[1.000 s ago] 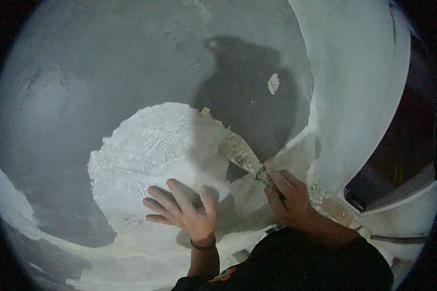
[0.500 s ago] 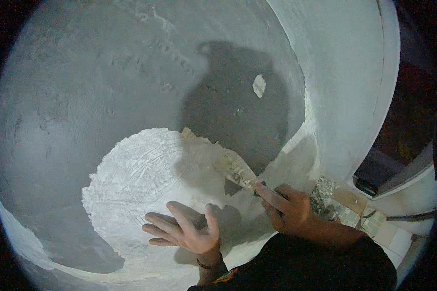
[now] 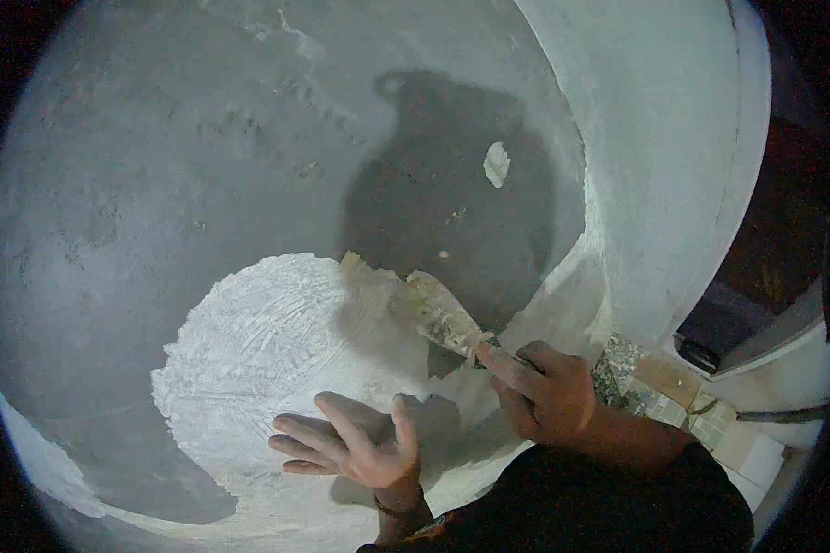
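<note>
A scraper [image 3: 443, 309], its broad blade crusted with pale residue, is gripped in my right hand [image 3: 549, 392]. The index finger stretches along its neck, and the handle is hidden in the palm. The blade's tip lies at the boundary between grey paint [image 3: 184, 175] and a large bared white patch [image 3: 249, 341] on the wall. My left hand [image 3: 350, 438] is over the lower white area with its fingers spread, nothing in it; whether it touches the surface I cannot tell. A ragged flake edge [image 3: 355, 263] stands out on the patch's upper border.
A small white chip mark [image 3: 496, 164] shows within my shadow [image 3: 433, 184] on the grey paint. To the right runs a pale wall [image 3: 664, 166]. Lower right, debris [image 3: 618, 359] lies by floor tiles [image 3: 710, 419], near a small black object [image 3: 698, 353].
The scraper's blade has shifted slightly left and up along the paint edge. A small pale fleck now shows on the grey paint above it. My left hand stays nearly in place.
</note>
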The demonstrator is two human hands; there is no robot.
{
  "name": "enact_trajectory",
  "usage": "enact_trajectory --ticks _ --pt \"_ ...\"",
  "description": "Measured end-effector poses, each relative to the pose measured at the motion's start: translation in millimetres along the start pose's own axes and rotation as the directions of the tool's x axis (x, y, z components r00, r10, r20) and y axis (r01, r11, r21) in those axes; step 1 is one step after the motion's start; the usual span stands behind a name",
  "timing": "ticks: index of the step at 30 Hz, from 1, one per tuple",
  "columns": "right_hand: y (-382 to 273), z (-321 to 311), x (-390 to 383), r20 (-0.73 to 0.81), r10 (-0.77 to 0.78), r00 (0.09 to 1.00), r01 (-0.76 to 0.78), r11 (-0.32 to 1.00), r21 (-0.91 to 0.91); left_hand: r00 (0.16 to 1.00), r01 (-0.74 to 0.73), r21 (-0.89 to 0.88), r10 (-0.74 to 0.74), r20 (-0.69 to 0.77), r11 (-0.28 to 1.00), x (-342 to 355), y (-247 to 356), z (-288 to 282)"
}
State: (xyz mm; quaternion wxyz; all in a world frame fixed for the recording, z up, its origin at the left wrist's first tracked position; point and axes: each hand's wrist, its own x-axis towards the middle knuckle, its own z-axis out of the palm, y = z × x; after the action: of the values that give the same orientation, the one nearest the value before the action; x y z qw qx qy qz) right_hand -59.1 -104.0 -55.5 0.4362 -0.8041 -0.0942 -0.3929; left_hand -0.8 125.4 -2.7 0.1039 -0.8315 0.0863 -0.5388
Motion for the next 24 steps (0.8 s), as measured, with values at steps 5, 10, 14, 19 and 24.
enact_trajectory --ticks 5,10,14,19,24 --pt "-1.7 -2.0 6.6 0.007 0.012 1.000 -0.013 1.000 0.021 1.000 0.013 -0.037 -0.014 -0.006 0.999 1.0 0.6 1.2" --pt "-2.9 -1.9 12.3 -0.006 0.003 1.000 -0.003 1.000 -0.011 1.000 0.019 -0.046 -0.019 0.004 0.999 1.1 1.2 0.4" --pt "-4.6 -1.7 15.3 -0.066 -0.044 0.997 0.044 0.999 0.005 1.000 0.004 -0.041 -0.005 -0.026 0.999 0.6 0.9 1.8" --pt "-5.7 -4.6 19.3 -0.060 -0.033 0.998 0.033 0.999 0.000 0.999 -0.018 -0.005 0.018 -0.027 1.000 1.6 -0.5 3.0" --pt "-5.9 -7.7 21.5 -0.050 -0.062 0.997 0.061 0.998 -0.026 1.000 0.019 -0.055 -0.019 -0.009 0.998 1.1 0.1 1.5"
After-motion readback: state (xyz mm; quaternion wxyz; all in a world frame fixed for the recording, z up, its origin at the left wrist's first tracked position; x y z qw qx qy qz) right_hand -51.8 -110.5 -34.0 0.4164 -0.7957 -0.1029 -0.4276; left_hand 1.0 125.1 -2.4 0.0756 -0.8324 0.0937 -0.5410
